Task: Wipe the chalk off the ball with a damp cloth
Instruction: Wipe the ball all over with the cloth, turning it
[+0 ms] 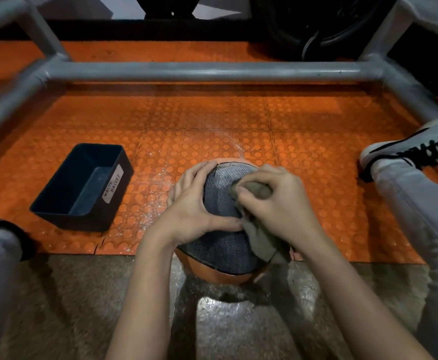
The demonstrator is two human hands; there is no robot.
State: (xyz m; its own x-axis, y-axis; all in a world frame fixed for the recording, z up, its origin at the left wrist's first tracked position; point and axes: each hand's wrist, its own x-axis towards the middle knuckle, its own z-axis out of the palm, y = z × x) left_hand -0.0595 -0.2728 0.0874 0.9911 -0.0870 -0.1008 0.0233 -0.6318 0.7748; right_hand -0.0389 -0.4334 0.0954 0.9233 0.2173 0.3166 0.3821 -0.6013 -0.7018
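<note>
A ball (219,245) with a dark textured panel and orange sides sits on the floor at the edge of an orange studded mat. My left hand (194,203) grips its left side, fingers over the top and thumb across the dark panel. My right hand (275,198) holds a bunched olive-grey cloth (258,229) and presses it against the ball's upper right. The cloth's tail hangs down the ball's right side. White chalk dust (155,193) lies on the mat left of the ball.
A dark bin (56,203) labelled waste basket stands open on the mat (316,203) to the left. A grey metal tube frame (202,71) crosses the back and both sides. My legs lie at left and right, a white shoe (407,144) at right. Bare stone floor (56,307) lies nearest me.
</note>
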